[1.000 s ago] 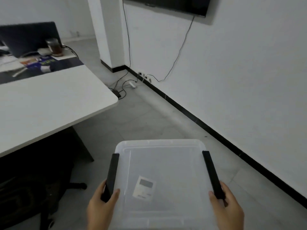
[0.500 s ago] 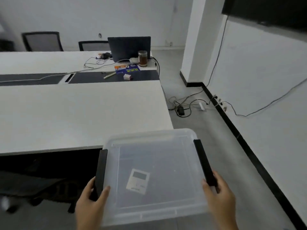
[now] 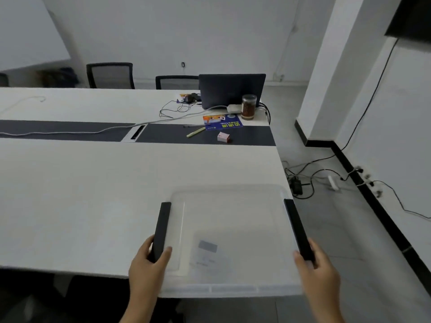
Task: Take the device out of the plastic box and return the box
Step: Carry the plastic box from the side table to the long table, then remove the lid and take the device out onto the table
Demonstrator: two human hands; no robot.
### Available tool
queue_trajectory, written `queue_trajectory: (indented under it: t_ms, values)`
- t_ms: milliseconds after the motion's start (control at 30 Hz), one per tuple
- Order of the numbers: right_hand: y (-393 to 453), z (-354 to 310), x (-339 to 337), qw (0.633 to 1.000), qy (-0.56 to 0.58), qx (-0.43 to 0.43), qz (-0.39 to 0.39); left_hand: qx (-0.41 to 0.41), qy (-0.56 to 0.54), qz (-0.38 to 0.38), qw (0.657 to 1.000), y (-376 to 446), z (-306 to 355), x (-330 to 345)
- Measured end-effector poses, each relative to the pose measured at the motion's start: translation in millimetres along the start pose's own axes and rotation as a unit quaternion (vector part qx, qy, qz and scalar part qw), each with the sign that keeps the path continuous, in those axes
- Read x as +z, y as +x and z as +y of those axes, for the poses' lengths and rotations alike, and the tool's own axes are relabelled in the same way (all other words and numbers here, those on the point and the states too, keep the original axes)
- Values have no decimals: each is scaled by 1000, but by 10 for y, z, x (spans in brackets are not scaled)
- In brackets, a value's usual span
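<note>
Head view is showing us holding the box [image 3: 233, 229], a clear plastic one with its lid on, over the near right corner of the counter [image 3: 93, 194]. We cannot tell whether its base is touching the counter or hanging just above it; the near edge of the box is jutting past the counter's front edge toward us.

Our left hand [image 3: 147, 266] is gripping the near end of the left latch [image 3: 161, 231], a black bar along the box's left side, with the thumb lying on top of the lid edge and the fingers curled around the outside. Our right hand [image 3: 319, 269] is gripping the near end of the right latch [image 3: 298, 229] in the same way, thumb on the lid side, fingers wrapped behind.

We are seeing the device [image 3: 206, 252] through the lid, a small white unit with a grey screen, lying flat on the box floor in the near half, blurred by the plastic.

Farther back on the counter, well apart from the box, are standing a laptop [image 3: 232, 90], a jar [image 3: 249, 107] just beside it, a blue booklet [image 3: 222, 122], a pen [image 3: 196, 132] and a small carton [image 3: 223, 137]. Cables [image 3: 303, 180] are lying on the floor to the right.
</note>
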State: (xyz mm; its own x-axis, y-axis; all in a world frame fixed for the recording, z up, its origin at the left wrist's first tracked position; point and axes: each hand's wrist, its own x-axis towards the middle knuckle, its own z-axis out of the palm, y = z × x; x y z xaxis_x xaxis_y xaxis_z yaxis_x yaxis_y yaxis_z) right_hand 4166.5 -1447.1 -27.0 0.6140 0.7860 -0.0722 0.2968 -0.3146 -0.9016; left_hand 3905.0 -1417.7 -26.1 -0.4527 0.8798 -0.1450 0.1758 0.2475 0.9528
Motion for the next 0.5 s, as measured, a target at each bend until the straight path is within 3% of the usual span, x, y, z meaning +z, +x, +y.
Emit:
queue_trajectory:
  t_ms: [300,467,500]
  values:
    - [489,-238,716,997,-68,39,-11,-22,106,-42,993,994,21,175]
    - [776,-378,745,963,-253,-3,-91,47,294,-41,954,1212,151,280]
    - [826,-407,775,951,-291,-18,-105,93,310,-27,946,1241,185,336]
